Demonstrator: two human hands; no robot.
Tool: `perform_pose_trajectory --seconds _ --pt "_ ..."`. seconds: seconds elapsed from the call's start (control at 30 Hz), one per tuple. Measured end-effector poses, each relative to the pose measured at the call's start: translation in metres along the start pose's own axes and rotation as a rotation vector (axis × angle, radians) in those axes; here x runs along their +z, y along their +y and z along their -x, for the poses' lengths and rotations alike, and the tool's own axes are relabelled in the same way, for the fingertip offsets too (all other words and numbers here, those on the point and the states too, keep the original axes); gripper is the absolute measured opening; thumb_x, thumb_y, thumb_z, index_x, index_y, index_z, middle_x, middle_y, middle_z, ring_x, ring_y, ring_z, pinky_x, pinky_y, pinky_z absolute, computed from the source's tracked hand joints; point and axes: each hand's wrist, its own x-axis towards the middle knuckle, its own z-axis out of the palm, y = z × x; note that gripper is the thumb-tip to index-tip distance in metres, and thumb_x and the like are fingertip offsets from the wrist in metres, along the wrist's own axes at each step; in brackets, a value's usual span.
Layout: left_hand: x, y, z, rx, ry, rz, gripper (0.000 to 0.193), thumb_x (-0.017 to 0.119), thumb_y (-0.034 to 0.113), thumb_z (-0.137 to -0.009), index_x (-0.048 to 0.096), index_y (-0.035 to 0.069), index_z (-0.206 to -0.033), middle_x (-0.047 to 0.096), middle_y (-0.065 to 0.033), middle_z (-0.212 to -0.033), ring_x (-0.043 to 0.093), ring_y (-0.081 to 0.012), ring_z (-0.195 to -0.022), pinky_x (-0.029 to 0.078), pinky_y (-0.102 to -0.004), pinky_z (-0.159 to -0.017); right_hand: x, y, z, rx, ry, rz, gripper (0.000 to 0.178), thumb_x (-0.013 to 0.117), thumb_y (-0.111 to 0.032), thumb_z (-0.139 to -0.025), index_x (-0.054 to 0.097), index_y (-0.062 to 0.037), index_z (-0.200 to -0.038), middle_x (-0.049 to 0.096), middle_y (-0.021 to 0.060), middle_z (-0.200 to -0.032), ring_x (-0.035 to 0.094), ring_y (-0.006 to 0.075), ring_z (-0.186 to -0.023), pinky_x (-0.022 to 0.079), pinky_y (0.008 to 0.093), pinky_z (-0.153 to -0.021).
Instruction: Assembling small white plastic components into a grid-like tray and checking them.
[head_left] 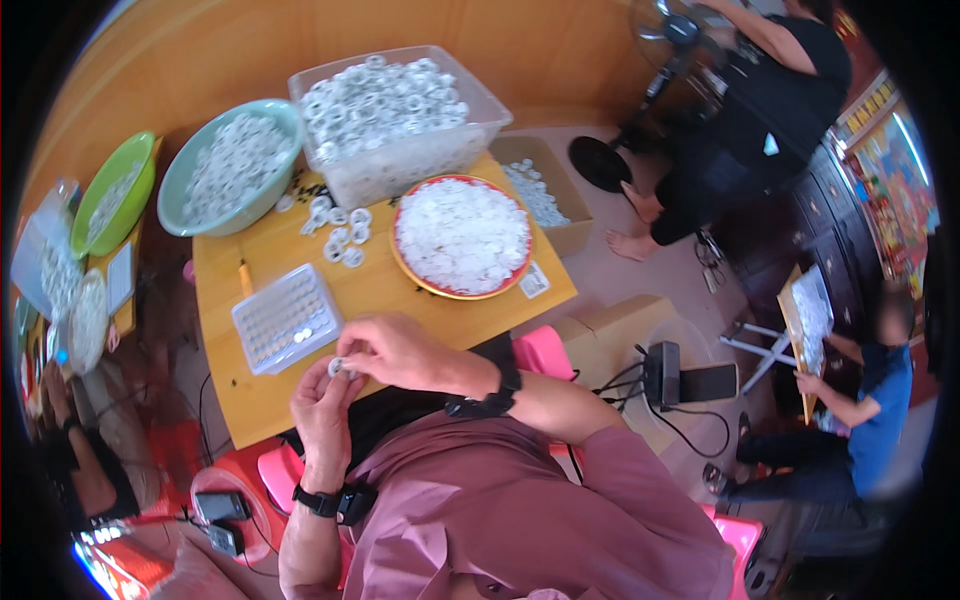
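Both hands pinch a small white round part near the translucent tray on the wooden desk.

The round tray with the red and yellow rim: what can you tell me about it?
The round tray has a yellow edge and red inner band; plastic or enamelled metal, I can't tell. Small white pieces heaped inside hide its floor. It lies flat on the wooden table, close to the clear tub; whether they touch is unclear.
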Motion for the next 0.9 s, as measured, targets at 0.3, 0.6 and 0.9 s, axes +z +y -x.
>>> perform_pose_trajectory --seconds 0.3,0.6,0.9 --pt "0.001 0.01 0.0 -0.05 -0.039 -0.032 0.02 0.061 0.007 -0.098 0.061 -0.004 -0.114 0.07 -0.0147 -0.106 0.071 -0.0196 -0.091 0.058 -0.0305 -0.087 -0.079 -0.024 0.003 0.022 0.248 0.298 0.012 0.072 -0.013 -0.086 0.071 -0.0026 -0.091 0.071 0.011 -0.083 0.066 0.0205 -0.067 0.051 0.032 -0.062" --pt "-0.003 0.012 -0.003 -0.056 -0.003 0.113 0.026 0.057 0.007 -0.099 0.056 -0.006 -0.121 0.066 -0.0152 -0.116 0.068 -0.0207 -0.103 0.055 -0.0312 -0.095 -0.117 -0.014 -0.012 0.17 0.289 0.475 0.012 0.07 -0.012 -0.083 0.073 -0.0026 -0.09 0.073 0.0126 -0.083 0.069 0.0247 -0.07 0.052 0.035 -0.066" --pt "-0.01 0.011 -0.009 -0.036 -0.023 0.192 0.035 0.052 0.006 -0.101 0.049 -0.011 -0.132 0.061 -0.0161 -0.123 0.065 -0.0245 -0.111 0.052 -0.034 -0.102 -0.098 0.004 -0.06 0.1 0.138 0.626 0.016 0.067 -0.01 -0.083 0.072 -0.0003 -0.094 0.073 0.0153 -0.086 0.07 0.0286 -0.081 0.052 0.0374 -0.073"
